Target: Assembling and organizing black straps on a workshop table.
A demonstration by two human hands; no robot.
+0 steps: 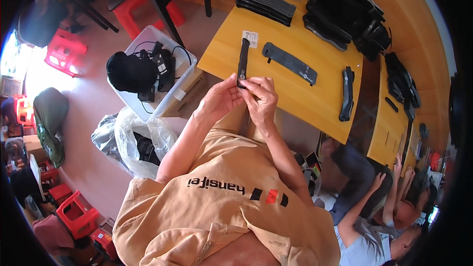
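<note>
At the near edge of the table, my left hand [222,97] and my right hand [260,97] meet at the lower end of a narrow black strap [244,59]. Fingers of both hands pinch that end, close to a small round white mark. The strap's far end reaches up over the tabletop, beside a white printed label [250,38]. Right of it lies a wider flat black strap [290,64] with a small tab at each end. Farther right is a folded black strap [347,93].
The wooden table [221,44] carries a stack of black straps [266,4] and a heap of black gear [340,7]. Left stand a clear plastic bin [189,64] of black items and a plastic bag [128,138]. Co-workers [364,236] sit at right, near another table [382,138].
</note>
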